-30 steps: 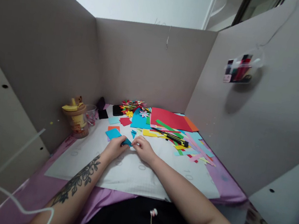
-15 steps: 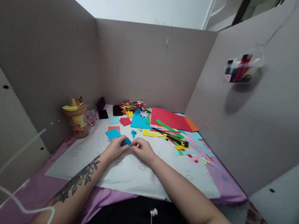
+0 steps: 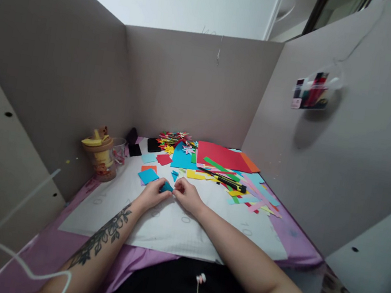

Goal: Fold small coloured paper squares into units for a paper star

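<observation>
Between the thumb and fingers of my left hand (image 3: 154, 192) is a small folded piece of blue paper (image 3: 167, 188). The fingers of my right hand (image 3: 187, 196) are curled and pinched at the right tip of that paper; the contact itself is partly hidden. Just beyond my hands lies a small folded blue piece (image 3: 174, 175). Left of it, a stack of square sheets has a blue square (image 3: 148, 176) on top, with an orange one (image 3: 148, 167) showing from under it.
Paper strips and a yellow-black utility knife (image 3: 229, 183) lie to the right, below large red sheets (image 3: 219, 155). Folded paper stars (image 3: 174, 138) are heaped at the back. A yellow-lidded cup (image 3: 101, 156) stands at left. Grey panels surround the table on three sides.
The blue paper between my fingers shows as a smaller, more tilted piece. My right fingers have shifted slightly at its tip. The other things lie as before.
</observation>
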`<state>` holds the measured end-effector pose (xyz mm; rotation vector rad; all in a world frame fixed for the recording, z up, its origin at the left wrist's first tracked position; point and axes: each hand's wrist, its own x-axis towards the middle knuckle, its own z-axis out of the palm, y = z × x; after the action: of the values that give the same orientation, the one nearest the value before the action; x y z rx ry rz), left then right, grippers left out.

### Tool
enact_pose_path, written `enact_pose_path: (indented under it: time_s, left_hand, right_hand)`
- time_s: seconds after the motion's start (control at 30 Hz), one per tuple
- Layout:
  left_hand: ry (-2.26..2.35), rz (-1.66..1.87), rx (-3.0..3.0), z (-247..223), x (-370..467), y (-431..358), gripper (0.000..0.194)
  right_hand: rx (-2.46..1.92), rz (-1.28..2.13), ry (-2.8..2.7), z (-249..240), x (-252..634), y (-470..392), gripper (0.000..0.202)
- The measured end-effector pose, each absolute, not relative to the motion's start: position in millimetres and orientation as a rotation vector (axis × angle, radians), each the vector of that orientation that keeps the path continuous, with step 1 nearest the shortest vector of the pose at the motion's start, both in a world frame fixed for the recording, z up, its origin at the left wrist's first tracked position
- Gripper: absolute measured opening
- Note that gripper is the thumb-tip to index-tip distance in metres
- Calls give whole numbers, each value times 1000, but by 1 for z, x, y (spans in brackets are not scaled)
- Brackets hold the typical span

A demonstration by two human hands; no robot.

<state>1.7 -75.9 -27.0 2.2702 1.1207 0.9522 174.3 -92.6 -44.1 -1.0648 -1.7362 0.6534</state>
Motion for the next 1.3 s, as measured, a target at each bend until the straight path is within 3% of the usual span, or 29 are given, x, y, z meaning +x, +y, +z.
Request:
enact_pose_path:
  time_s: [0.37, 0.93, 1.3]
  left_hand:
    - [1073, 1014, 2166, -23, 2, -75, 16]
    - [1060, 1157, 2163, -22, 1, -77, 5]
    - [998, 1084, 2150, -27, 5, -78, 20]
  right_hand:
    - [-1062, 538, -1794, -42, 173, -94, 16]
    - [-1038, 546, -1799, -44, 172, -95, 21]
    - [-1022, 474, -1898, -43, 170, -97, 30]
